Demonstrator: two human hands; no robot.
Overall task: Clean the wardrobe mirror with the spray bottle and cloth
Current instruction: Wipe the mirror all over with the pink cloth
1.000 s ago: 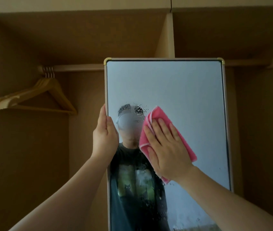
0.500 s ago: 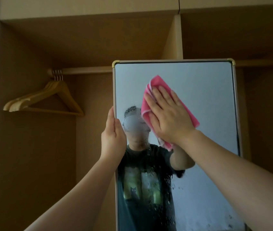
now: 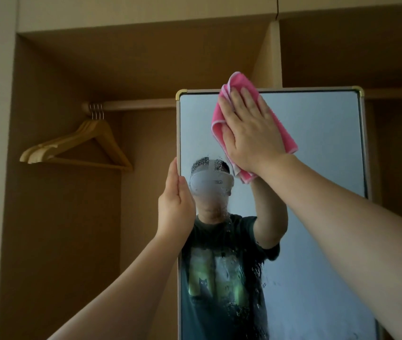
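1. The mirror point(image 3: 317, 155) stands upright in front of the open wardrobe point(image 3: 60, 217). Its upper glass looks clear, while droplets point(image 3: 244, 271) bead the lower middle, across my reflection.
2. The pink cloth point(image 3: 219, 119) lies flat on the glass near the top left, and its upper corner pokes just over the top frame.
3. My right hand point(image 3: 251, 133) is spread flat on the cloth with the fingers straight and together, pointing up. It presses the cloth and does not clutch it.
4. I judge this step to be wiping the top band. To do it well I press evenly through the whole palm, run right along the frame into both corners, and overlap each pass so no streak is left.
5. From here the wet lower part needs the most work. I would refold the cloth to a drier face once it starts to smear.
6. My right arm reaches up and across, with the wrist bent back so the palm stays flush with the glass.
7. My left hand point(image 3: 175, 207) braces the mirror's left edge with the fingers straight up along the frame. It steadies the mirror against my push without wrapping round it.
8. Wooden hangers point(image 3: 79, 146) hang from the rail point(image 3: 141, 104), well apart to the left. The spray bottle is not in view.
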